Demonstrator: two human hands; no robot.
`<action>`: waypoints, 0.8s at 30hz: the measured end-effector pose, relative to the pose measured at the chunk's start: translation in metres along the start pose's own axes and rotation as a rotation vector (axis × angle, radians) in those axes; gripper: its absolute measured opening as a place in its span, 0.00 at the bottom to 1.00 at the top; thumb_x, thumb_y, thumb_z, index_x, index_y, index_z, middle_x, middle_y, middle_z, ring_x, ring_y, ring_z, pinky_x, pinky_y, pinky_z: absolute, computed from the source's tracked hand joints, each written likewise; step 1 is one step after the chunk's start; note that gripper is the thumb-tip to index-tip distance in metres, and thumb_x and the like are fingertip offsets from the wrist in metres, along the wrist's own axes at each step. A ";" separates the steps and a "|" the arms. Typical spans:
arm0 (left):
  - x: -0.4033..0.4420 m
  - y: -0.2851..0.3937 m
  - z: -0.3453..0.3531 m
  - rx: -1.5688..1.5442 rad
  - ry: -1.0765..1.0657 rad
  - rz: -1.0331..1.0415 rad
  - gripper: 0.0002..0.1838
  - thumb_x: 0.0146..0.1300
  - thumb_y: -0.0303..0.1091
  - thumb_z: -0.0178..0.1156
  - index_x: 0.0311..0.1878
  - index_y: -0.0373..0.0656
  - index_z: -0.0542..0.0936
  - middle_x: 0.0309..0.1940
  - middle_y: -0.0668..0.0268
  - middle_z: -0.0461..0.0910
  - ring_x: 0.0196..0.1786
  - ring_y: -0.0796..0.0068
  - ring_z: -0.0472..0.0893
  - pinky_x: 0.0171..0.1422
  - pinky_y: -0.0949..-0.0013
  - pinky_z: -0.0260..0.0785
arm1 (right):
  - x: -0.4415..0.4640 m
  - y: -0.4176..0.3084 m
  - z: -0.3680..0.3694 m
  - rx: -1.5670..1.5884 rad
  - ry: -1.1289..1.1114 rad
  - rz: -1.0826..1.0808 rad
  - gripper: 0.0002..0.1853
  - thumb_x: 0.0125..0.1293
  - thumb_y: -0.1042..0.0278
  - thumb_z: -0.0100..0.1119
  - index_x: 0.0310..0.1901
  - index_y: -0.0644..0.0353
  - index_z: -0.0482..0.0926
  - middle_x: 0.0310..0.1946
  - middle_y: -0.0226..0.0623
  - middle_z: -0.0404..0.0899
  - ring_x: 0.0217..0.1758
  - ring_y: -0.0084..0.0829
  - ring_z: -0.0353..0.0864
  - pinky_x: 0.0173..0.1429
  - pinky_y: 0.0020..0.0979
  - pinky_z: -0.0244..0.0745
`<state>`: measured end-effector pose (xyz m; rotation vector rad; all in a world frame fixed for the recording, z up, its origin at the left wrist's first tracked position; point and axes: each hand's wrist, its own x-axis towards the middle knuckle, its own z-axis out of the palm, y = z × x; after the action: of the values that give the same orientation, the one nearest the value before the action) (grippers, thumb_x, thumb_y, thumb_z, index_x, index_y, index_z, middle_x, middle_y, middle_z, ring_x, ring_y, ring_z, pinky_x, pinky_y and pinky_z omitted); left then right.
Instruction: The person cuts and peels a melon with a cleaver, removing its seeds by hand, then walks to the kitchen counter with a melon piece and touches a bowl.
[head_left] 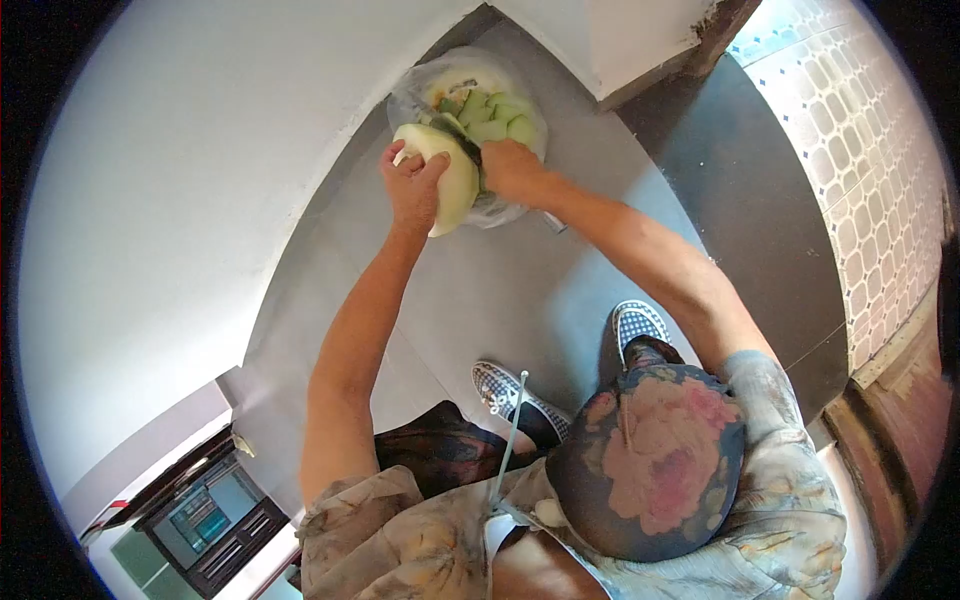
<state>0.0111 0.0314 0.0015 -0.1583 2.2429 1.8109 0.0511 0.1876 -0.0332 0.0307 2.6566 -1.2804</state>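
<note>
My left hand (412, 188) grips a large pale-green wedge of melon (456, 190), thumb and fingers spread over its near side. The wedge is tilted over a bin lined with a clear plastic bag (409, 88). My right hand (512, 172) is closed at the wedge's right edge, beside a dark strip (462, 138). Whether that strip is a blade or dark rind I cannot tell, and what the right fingers hold is hidden. Green peelings (490, 112) lie inside the bag, beyond both hands.
The bin stands on a grey tiled floor (430, 290) in the corner by a white wall (190, 180). A dark floor strip (740, 190) and a patterned tile wall (870, 190) are on the right. My checkered shoes (640, 322) are below the bin.
</note>
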 end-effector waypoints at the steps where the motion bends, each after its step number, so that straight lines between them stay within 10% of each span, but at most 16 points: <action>1: 0.006 -0.011 -0.012 0.029 -0.017 0.053 0.29 0.49 0.28 0.69 0.53 0.34 0.66 0.50 0.54 0.71 0.51 0.70 0.74 0.54 0.66 0.69 | -0.001 0.003 -0.001 -0.016 -0.003 -0.001 0.10 0.57 0.71 0.56 0.35 0.69 0.81 0.33 0.57 0.81 0.39 0.53 0.83 0.45 0.47 0.77; 8: 0.014 -0.031 -0.045 -0.012 -0.248 0.080 0.08 0.52 0.29 0.65 0.35 0.36 0.83 0.62 0.63 0.55 0.60 0.71 0.67 0.60 0.65 0.66 | -0.023 0.017 -0.012 0.230 0.010 0.061 0.12 0.67 0.68 0.50 0.32 0.71 0.71 0.18 0.45 0.77 0.18 0.40 0.80 0.28 0.40 0.76; 24: -0.010 -0.023 -0.017 0.706 -0.308 0.688 0.15 0.38 0.33 0.72 0.26 0.37 0.77 0.61 0.57 0.58 0.63 0.56 0.64 0.69 0.56 0.57 | -0.037 0.013 -0.027 -0.065 0.215 -0.085 0.11 0.68 0.66 0.47 0.39 0.68 0.72 0.25 0.55 0.79 0.32 0.53 0.81 0.38 0.50 0.74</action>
<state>0.0238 0.0089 -0.0146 1.0457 2.6987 1.0150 0.0843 0.2193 -0.0205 0.0486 2.9094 -1.2808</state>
